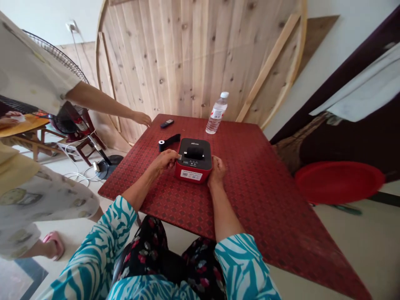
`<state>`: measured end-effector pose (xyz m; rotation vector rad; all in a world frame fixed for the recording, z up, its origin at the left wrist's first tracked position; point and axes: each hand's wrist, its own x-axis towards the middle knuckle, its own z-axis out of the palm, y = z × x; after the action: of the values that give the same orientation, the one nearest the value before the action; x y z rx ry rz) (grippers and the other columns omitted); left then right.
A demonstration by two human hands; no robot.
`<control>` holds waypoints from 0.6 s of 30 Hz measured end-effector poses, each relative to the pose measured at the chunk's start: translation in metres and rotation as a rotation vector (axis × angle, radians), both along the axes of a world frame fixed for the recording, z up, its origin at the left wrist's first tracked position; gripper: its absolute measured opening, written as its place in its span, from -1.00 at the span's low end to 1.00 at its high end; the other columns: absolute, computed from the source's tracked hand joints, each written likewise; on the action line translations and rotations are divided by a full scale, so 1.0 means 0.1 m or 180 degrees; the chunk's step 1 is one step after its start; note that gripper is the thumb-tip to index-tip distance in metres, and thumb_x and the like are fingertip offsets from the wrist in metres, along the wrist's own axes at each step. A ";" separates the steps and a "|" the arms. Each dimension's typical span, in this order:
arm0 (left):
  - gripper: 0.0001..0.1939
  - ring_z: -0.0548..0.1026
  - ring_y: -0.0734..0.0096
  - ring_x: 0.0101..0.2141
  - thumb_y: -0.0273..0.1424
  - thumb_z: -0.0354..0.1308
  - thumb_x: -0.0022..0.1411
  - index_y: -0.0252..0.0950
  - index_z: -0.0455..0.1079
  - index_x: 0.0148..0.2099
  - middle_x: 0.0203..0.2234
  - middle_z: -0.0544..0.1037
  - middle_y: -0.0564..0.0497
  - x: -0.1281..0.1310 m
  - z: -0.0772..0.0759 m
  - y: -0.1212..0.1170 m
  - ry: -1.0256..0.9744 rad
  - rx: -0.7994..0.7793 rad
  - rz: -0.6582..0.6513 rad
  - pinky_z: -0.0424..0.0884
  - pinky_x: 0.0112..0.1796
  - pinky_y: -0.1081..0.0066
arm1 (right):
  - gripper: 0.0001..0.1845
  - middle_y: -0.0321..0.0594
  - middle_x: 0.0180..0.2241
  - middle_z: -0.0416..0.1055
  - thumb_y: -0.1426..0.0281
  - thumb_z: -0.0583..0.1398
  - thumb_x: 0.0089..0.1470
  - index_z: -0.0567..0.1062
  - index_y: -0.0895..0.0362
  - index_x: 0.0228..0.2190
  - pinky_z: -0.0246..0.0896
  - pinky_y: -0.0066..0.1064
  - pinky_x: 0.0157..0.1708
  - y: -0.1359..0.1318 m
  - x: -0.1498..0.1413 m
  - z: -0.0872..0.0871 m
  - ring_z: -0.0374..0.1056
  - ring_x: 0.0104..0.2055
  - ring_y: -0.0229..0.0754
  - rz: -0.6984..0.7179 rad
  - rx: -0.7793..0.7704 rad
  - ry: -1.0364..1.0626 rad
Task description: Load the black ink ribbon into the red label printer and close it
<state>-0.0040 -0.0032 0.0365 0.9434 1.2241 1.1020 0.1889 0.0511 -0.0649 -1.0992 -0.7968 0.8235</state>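
A small receipt printer with a black top and red sides stands on the red patterned table, a white label on its front. At its left edge is my left hand, fingers closed; a small pale tab or piece shows at the fingertips, too small to name. My right hand presses against the right side of the printer, its fingers curled and partly hidden. Just behind my left hand lies a paper roll with a white end and a dark strip unrolled toward the printer.
A water bottle and a dark handset or remote rest on the table. From the left, another person's hand reaches to the table's far corner. A large wooden round leans behind; a red basin is at right.
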 end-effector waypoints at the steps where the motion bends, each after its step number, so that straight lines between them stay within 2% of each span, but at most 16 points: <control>1: -0.80 0.13 0.64 -0.78 -0.43 0.22 -0.05 -0.27 0.22 -0.55 -0.78 0.23 0.20 0.00 0.00 0.00 -0.0017 -0.0008 0.0029 -0.05 -0.67 0.53 | -0.55 -0.27 -0.35 0.54 0.02 0.15 -0.11 0.55 0.11 -0.36 0.24 -0.31 -0.16 0.00 0.00 0.00 0.38 -0.28 -0.20 0.0031 0.0006 -0.0006; 8: -0.84 0.14 0.63 -0.78 -0.43 0.21 -0.08 -0.26 0.24 -0.51 -0.78 0.24 0.20 0.02 0.05 0.00 -0.0052 -0.0089 0.0078 -0.05 -0.68 0.55 | -0.55 -0.25 -0.32 0.55 0.03 0.13 -0.07 0.55 0.11 -0.33 0.24 -0.30 -0.10 -0.03 0.00 0.03 0.39 -0.24 -0.20 0.0086 0.0047 -0.0106; 18: -0.79 0.14 0.63 -0.77 -0.42 0.23 -0.07 -0.27 0.21 -0.56 -0.77 0.22 0.19 -0.02 0.01 0.02 0.0039 0.0083 -0.0078 -0.04 -0.68 0.54 | -0.56 -0.23 -0.32 0.55 0.04 0.11 -0.04 0.54 0.11 -0.32 0.27 -0.30 -0.13 -0.01 0.00 0.03 0.40 -0.23 -0.19 0.0104 0.0026 -0.0136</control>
<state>-0.0061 -0.0013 0.0372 0.9840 1.2078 1.0967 0.1888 0.0500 -0.0618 -1.1021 -0.8552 0.8258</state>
